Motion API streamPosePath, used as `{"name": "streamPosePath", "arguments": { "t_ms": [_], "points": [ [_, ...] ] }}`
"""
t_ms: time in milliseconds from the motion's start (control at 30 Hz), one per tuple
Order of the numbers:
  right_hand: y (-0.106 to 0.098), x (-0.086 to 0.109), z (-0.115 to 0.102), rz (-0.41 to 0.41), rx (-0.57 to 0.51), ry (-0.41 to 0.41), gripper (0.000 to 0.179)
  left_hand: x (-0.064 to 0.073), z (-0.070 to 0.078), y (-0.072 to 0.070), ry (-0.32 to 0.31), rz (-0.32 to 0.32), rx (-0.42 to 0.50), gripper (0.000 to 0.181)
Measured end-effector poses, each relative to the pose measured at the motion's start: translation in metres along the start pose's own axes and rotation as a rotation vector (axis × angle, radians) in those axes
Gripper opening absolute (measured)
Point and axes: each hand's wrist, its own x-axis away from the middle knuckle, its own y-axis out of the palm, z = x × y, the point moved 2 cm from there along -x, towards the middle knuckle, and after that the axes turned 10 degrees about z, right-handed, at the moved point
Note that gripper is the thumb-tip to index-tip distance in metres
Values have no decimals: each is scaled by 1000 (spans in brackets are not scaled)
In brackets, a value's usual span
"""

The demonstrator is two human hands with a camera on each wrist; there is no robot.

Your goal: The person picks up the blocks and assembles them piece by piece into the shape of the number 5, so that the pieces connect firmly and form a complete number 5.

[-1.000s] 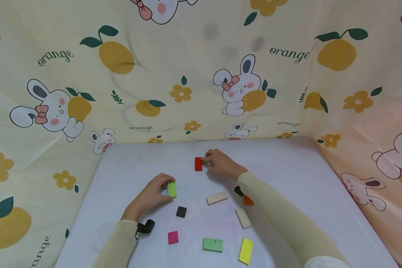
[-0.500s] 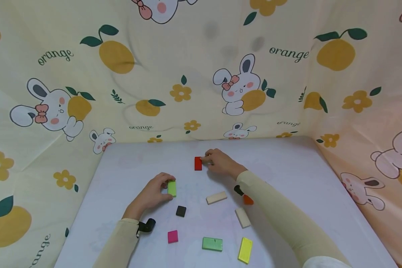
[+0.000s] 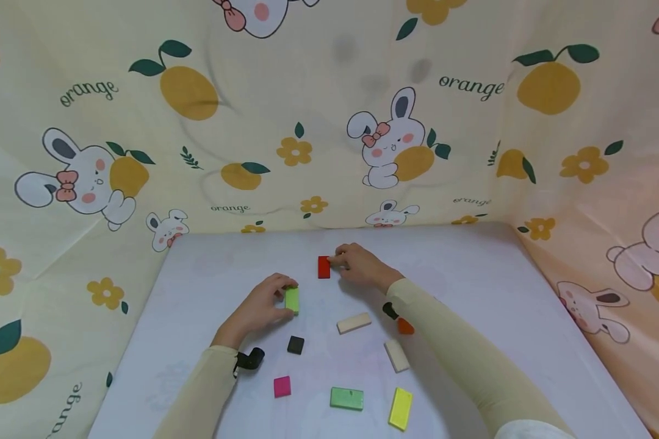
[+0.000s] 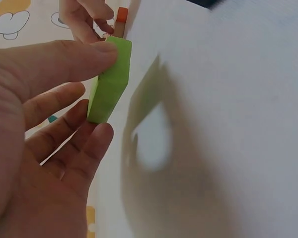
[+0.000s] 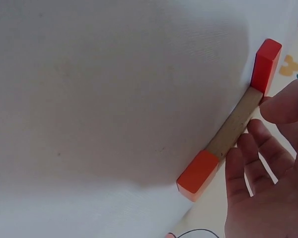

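Observation:
My left hand [image 3: 260, 306] pinches a light green block [image 3: 291, 300] between thumb and fingers. In the left wrist view the green block [image 4: 111, 79] is tilted and clear of the white surface, with its shadow beside it. At the back of the table my right hand [image 3: 361, 266] has its fingertips at the right side of a red block [image 3: 324, 267]. Seen from the right wrist, the red block [image 5: 267, 64], a plain wooden block [image 5: 236, 121] and an orange block [image 5: 198, 173] stand end to end. My slightly bent right fingers [image 5: 260, 153] lie against or close beside the wooden block.
On the white table [image 3: 208, 286] lie a black block [image 3: 295, 345], a magenta block [image 3: 282, 386], a green block [image 3: 346, 398], a yellow block [image 3: 400, 409] and two pale wooden blocks [image 3: 354, 323]. An orange piece [image 3: 405, 327] is partly under my right forearm. Patterned cloth [image 3: 318, 122] walls the back.
My left hand has moved slightly right and toward the back, carrying the light green block with it. The right hand and red block have stayed in place.

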Motion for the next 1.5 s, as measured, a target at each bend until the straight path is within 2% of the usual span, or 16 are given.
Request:
{"name": "streamPosePath", "arguments": {
  "t_ms": [333,500,633,800,1033,1400,1500],
  "points": [
    [-2,-1,-4,-6,37,-6,51,-20,12,10,18,-27,5,58],
    [-3,-1,-5,0,43,-23,51,-25,17,15,30,-39,26,58],
    [-1,-3,-3,-2,47,-24,51,-29,20,20,63,-44,34,58],
    [1,-5,0,-11,47,-13,52,-38,21,29,76,-50,11,58],
    [1,-5,1,-13,61,-31,51,-48,28,36,129,-56,-16,56],
    [-2,0,-1,-7,52,-25,51,-56,36,44,100,-79,-85,54],
    [-2,0,0,-7,57,-33,52,-57,37,45,112,-79,-97,54]
  ]
}}
